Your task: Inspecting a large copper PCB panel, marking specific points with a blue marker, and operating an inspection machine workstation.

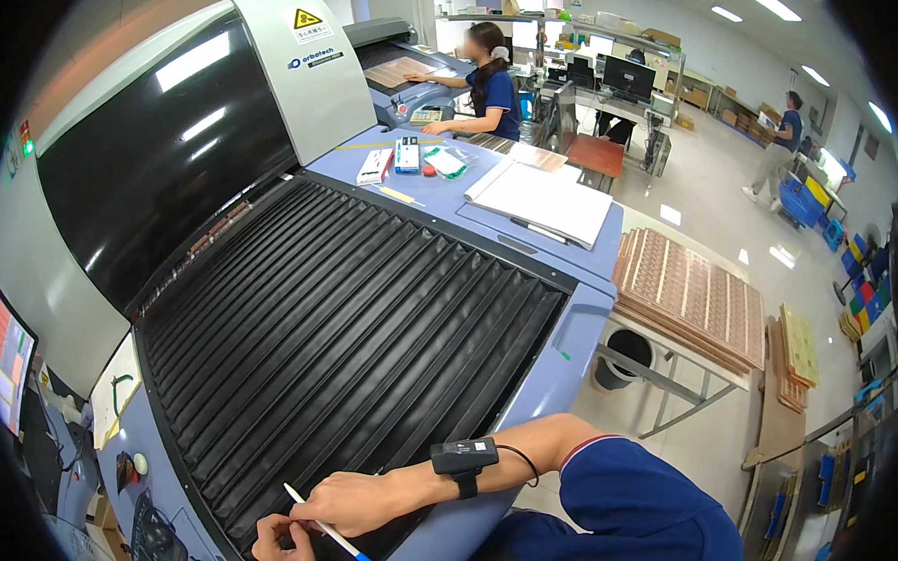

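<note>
My right hand (348,503) is closed around a slim white pen-like stick (349,548) with a blue end. Its narrow white tip pokes out past my knuckles, and the blue end slants toward the lower edge. Right beside it, my left hand (284,549) has its fingers curled and pinched against my right fingertips. Whether anything is between the left fingers is hidden. Both hands are over the near left part of a black pleated bellows cover (352,323) on a blue-grey machine. A black device is strapped to my right wrist.
An open notebook (550,200) with a pen, small boxes (406,155) and a plastic bag lie on the machine's far ledge. Copper-coloured panels (692,292) are stacked on a stand at right, near a dark bin (625,357). A keyboard (159,540) is at lower left. A co-worker (492,91) works beyond.
</note>
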A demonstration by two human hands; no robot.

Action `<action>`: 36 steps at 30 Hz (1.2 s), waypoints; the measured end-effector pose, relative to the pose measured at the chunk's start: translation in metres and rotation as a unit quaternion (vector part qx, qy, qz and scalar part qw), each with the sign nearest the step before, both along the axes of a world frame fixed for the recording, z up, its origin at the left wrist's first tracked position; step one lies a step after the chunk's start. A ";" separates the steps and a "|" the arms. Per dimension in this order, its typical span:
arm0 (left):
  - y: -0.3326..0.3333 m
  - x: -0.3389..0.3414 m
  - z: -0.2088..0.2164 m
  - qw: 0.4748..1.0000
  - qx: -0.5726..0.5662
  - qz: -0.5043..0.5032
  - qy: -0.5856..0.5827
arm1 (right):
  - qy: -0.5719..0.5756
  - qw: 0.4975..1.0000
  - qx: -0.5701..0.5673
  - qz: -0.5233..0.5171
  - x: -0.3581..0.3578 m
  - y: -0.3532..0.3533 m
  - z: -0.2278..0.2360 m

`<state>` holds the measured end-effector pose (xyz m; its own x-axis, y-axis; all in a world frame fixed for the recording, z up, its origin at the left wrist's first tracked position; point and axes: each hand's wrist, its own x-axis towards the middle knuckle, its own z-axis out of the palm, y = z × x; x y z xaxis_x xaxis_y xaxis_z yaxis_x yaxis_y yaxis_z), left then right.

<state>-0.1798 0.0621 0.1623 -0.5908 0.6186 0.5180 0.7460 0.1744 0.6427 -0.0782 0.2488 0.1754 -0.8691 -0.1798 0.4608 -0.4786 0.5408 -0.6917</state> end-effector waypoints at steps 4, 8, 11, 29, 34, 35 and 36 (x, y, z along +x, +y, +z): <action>0.006 0.005 0.000 1.000 -0.003 -0.007 -0.001 | -0.015 1.000 0.015 -0.007 0.006 0.005 -0.003; 0.004 -0.002 0.002 0.999 0.032 0.016 0.033 | 0.015 0.998 0.049 -0.031 -0.004 0.015 -0.001; -0.014 -0.024 0.007 0.995 0.023 0.090 0.037 | 0.070 0.991 0.048 -0.102 -0.015 0.032 0.006; -0.016 -0.043 0.013 0.939 -0.224 0.257 0.046 | -0.077 0.961 0.153 -0.216 -0.016 0.101 0.000; -0.023 -0.045 0.009 0.949 -0.113 0.292 0.031 | -0.120 0.962 0.158 -0.190 -0.021 0.087 0.012; -0.025 -0.050 0.010 0.943 -0.107 0.314 0.021 | -0.134 0.964 0.136 -0.184 -0.024 0.083 0.013; -0.029 -0.058 0.013 0.951 -0.006 0.308 -0.024 | -0.119 0.960 0.172 -0.185 -0.029 0.090 0.003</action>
<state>-0.2374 0.0334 0.1751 -0.8654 0.1540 0.4769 0.4708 0.5761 0.6682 -0.1071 0.3389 0.1782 -0.9760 0.0550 0.2107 -0.0613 0.8590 -0.5084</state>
